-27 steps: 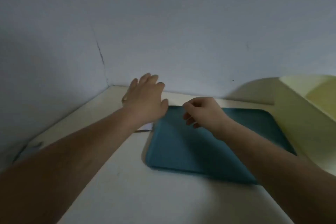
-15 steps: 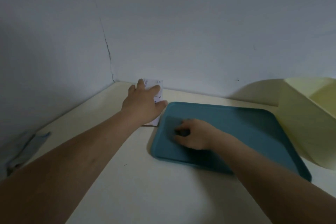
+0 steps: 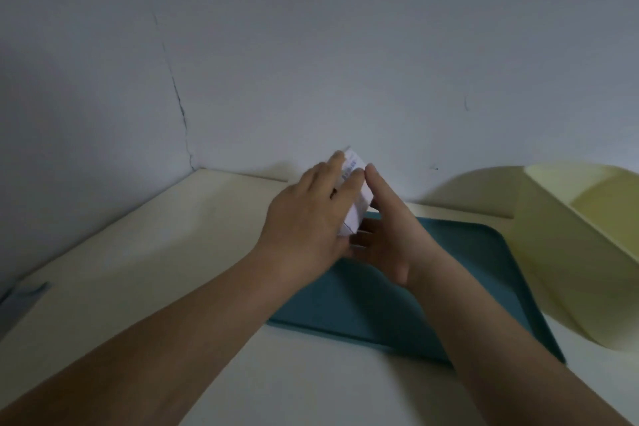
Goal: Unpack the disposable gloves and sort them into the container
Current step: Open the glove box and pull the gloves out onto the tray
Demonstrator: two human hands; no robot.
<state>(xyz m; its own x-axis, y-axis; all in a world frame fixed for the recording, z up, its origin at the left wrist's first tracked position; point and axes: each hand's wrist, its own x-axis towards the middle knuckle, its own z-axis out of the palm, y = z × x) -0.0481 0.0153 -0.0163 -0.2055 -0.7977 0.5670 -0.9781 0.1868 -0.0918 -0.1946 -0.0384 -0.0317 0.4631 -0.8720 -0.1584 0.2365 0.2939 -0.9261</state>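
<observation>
Head | 1 box (image 3: 359,207): left fingers (image 3: 347,188) wrapping, right fingers (image 3: 382,187) flat alongside | 1 tray (image 3: 484,287) | 1 container (image 3: 570,252)

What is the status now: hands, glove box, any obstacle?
Grip: left hand on the box; right hand flat against its side. Box tilted over the teal tray's far corner. To the right, yellow container; nothing between.

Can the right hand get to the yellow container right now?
Probably yes: only the teal tray lies between the right hand and yellow container. But it rests against the white box the left hand grips.
</observation>
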